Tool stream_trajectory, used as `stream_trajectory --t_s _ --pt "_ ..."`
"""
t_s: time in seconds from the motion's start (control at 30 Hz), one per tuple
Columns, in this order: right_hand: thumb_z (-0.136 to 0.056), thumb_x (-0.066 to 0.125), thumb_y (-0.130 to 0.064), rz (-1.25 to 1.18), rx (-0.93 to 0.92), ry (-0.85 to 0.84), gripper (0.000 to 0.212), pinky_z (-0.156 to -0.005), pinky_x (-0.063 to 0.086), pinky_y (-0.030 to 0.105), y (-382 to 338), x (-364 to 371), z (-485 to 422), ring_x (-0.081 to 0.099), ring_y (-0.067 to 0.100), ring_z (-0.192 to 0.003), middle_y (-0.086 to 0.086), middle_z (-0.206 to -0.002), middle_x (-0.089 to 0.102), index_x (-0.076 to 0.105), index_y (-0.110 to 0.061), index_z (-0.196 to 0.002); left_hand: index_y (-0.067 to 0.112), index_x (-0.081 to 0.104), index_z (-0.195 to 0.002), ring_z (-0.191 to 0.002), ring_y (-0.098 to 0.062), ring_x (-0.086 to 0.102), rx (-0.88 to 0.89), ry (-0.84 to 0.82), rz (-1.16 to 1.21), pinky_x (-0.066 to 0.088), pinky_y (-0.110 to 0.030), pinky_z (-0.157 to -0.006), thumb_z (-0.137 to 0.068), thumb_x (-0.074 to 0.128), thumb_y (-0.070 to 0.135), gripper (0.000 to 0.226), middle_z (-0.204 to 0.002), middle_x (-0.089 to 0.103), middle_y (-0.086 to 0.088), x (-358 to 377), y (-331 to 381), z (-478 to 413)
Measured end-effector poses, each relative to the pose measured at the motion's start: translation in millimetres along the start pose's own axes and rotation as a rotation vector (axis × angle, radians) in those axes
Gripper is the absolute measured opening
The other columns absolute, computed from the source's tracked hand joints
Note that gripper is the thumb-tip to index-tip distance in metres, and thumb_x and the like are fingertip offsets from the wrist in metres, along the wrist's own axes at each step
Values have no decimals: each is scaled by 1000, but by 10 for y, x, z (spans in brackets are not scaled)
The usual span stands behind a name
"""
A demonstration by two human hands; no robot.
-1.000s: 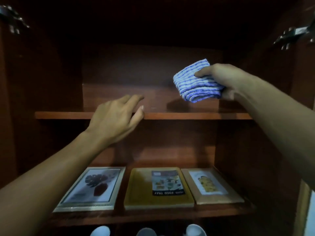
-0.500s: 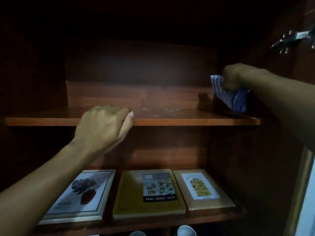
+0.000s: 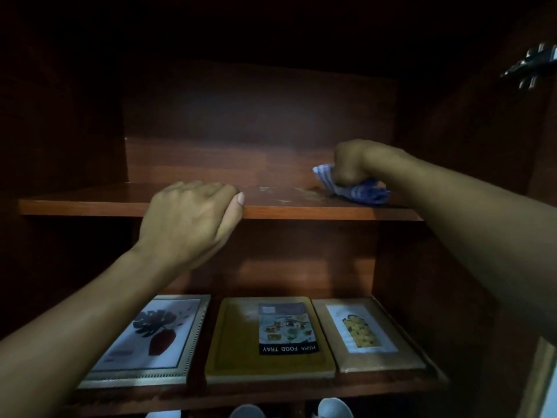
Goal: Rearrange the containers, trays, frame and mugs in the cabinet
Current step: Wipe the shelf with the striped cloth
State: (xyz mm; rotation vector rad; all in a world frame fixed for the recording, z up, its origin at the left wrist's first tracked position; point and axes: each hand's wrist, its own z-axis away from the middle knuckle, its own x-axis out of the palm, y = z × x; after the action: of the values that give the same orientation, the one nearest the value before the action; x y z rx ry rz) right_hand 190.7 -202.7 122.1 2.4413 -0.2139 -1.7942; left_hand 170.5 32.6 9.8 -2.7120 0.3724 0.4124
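Head view, near to far. At the bottom edge, tops of three pale mugs (image 3: 247, 412), below the lower shelf (image 3: 271, 390). On that shelf, flat in a row: left frame (image 3: 162, 336) with a leaf print, yellow tray (image 3: 235, 342) in the middle labelled FOOD TRAY, right frame (image 3: 388, 362) with a yellow print. Tray just beside the right frame, a small gap to the left frame.

Higher up, left hand (image 3: 190, 218) on the front edge of the upper shelf (image 3: 75, 203), fingers curled over the top, thumb against the edge. Same spot as half a second ago. Pale smudges (image 3: 283, 193) on the board between the two hands.

Farther in and to the right, right hand (image 3: 352, 164) bunched tight round a blue striped cloth (image 3: 364, 193), pressing it onto the board. Half a second ago hard by the right side, now nearer the middle. Far top right, a metal hinge (image 3: 533, 64).
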Motion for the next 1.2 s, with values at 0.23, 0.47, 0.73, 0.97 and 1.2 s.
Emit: stream_trajectory --t_s 0.23,0.47,0.73,0.97,1.2 --pt "-82 63 -6 -788 -223 -26 14 -50 41 24 -395 -115 -19 54 19 -50 5 -57 57 61 -7 -68 16 55 -77 -63 -31 57 -12 -46 14 41 -37 -58 -100 28 38 41 -70 59 -3 -25 -7 -3" --pt "-81 61 -4 -966 -93 147 8 -71 50 35 65 -286 -230 64 28 -73 14 -73 65 63 -4 -74 17 64 -93 -70 -28 60 6 -136 86 41 -33 -63 -97 26 47 49 -78 65 -2 -130 -15 -1" --pt "-94 51 -45 -63 232 107 56 -81 49 33 560 138 -506 62 36 -111 22 -126 61 62 4 -119 12 63 -111 -85 -30 64 -18 -238 24 46 -40 -72 -96 28 51 54 -98 70 -6 -212 -127 127" --pt "-106 33 -27 -182 68 -24 46 -98 30 26 78 136 -389 42 30 -134 17 -150 41 45 2 -141 12 62 -110 -88 -30 64 -50 -283 8 47 -43 -75 -95 27 53 56 -99 69 -7 -236 -95 149" --pt "-96 49 -16 -189 -220 77 33 -61 39 27 -557 66 -413 58 33 -101 22 -125 61 62 6 -117 13 61 -112 -91 -28 64 -68 -320 2 47 -42 -77 -95 27 54 56 -100 69 -6 -277 -80 144"
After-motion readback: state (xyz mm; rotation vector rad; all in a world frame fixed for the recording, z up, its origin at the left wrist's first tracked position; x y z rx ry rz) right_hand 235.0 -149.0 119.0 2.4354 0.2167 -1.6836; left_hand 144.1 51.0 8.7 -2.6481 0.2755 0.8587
